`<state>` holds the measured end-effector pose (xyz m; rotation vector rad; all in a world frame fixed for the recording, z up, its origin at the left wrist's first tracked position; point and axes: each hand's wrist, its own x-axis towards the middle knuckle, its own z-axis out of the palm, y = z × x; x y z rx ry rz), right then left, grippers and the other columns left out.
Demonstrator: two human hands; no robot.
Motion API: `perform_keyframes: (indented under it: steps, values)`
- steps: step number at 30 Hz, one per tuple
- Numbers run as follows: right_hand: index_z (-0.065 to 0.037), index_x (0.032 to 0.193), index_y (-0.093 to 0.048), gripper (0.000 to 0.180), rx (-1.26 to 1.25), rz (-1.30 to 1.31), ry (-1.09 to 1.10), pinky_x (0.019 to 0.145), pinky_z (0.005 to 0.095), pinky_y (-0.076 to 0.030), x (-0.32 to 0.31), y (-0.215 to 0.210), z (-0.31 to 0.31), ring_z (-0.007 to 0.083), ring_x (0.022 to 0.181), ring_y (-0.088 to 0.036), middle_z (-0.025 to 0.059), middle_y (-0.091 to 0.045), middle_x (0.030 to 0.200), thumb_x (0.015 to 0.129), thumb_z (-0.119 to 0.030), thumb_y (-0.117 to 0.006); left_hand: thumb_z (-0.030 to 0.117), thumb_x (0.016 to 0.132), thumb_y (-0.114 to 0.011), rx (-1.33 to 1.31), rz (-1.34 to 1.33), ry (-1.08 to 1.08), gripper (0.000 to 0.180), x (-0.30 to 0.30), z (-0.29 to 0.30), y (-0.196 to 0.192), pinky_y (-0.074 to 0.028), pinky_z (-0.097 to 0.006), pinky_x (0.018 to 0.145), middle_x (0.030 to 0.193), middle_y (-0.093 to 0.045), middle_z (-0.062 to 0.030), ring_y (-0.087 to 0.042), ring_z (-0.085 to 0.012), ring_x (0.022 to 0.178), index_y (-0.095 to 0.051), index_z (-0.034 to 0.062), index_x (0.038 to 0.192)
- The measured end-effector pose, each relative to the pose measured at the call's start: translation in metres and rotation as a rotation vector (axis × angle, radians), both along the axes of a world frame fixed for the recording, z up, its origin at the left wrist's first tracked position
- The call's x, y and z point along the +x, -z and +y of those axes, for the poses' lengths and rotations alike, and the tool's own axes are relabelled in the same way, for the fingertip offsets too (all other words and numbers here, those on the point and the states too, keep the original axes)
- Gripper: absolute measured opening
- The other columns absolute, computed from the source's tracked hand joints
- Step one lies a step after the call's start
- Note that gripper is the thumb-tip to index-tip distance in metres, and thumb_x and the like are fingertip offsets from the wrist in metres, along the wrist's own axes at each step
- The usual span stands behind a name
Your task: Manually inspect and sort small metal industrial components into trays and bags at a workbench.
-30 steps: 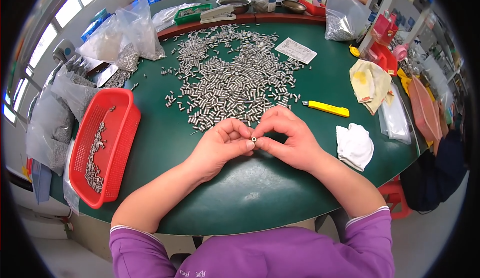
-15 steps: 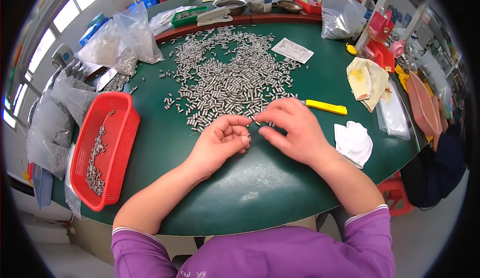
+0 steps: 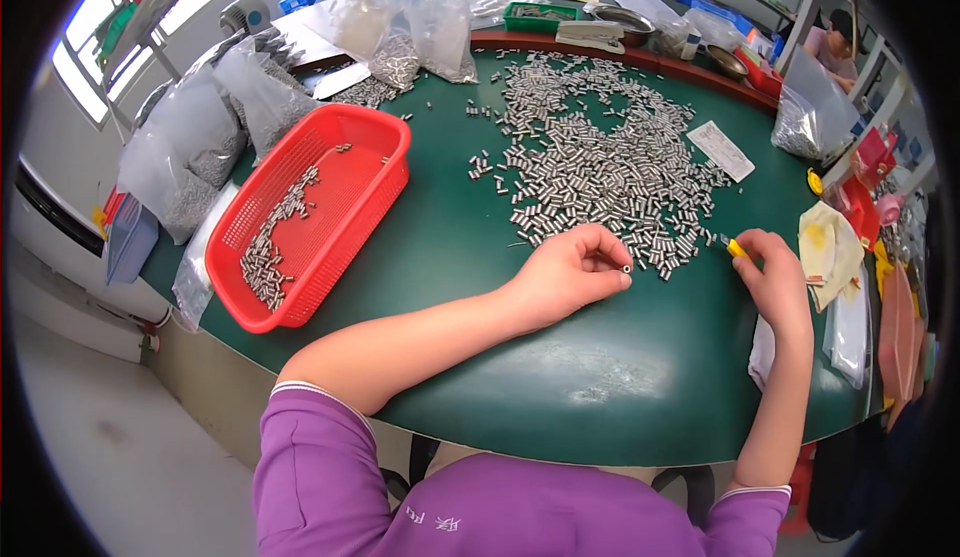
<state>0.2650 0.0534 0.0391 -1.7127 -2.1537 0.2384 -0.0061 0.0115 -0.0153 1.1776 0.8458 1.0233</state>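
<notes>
My left hand [image 3: 572, 277] is closed in a pinch at the near edge of a heap of small metal cylinders [image 3: 610, 172]. Between its thumb and forefinger shows the round end of one metal sleeve [image 3: 626, 270]. To the right of the heap, my right hand [image 3: 772, 275] has its fingers closed round a yellow utility knife [image 3: 738, 249]. The knife's metal tip points left toward the heap, and most of its handle is hidden by the hand. A white cloth [image 3: 762, 353] lies partly behind my right forearm.
Left of me stands a red basket [image 3: 345, 287] with more cylinders inside. Filled plastic bags [image 3: 180, 172] line the left side. A paper slip [image 3: 721, 151] lies right of the heap, and a stained yellowish cloth [image 3: 830, 247] lies farther right. Another person [image 3: 833, 49] sits at the far right.
The view has swung left, so things on the table appear farther right. My hands have moved apart. The knife, earlier lying on the table, is now in my right hand.
</notes>
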Motion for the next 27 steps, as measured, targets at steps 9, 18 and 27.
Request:
perform_keyframes:
  steps: [9,18,27]
  values:
    - [-0.008,0.105,-0.060,0.024,0.107,0.370,-0.552,0.071,0.0327,-0.048,-0.050,0.011,-0.033,0.0260,0.082,-0.058,0.0102,-0.055,0.095,0.082,-0.006,-0.057,-0.002,0.082,-0.065,0.037,-0.036,-0.018,0.019,-0.004,0.003,-0.001,-0.047,-0.023,0.079,0.094,-0.057,-0.0005,-0.057,-0.0080,0.087,-0.053,0.0059,0.095]
    - [-0.014,0.106,-0.064,0.031,0.175,0.364,-0.608,0.066,0.0326,-0.049,-0.059,0.014,-0.036,0.0234,0.079,-0.060,0.0064,-0.058,0.091,0.078,-0.003,-0.059,0.001,0.081,-0.067,0.106,0.078,-0.068,0.019,-0.002,0.001,-0.001,-0.049,-0.023,0.076,0.091,-0.058,-0.0010,-0.057,-0.0072,0.082,-0.054,0.0043,0.094]
    - [-0.011,0.103,-0.066,0.029,0.166,0.352,-0.587,0.067,0.0308,-0.050,-0.061,0.015,-0.039,0.0224,0.079,-0.061,0.0071,-0.060,0.091,0.077,-0.001,-0.060,0.001,0.080,-0.067,0.156,0.131,-0.073,0.017,-0.002,-0.001,-0.001,-0.048,-0.021,0.073,0.091,-0.058,0.0005,-0.057,-0.0057,0.080,-0.055,0.0049,0.092]
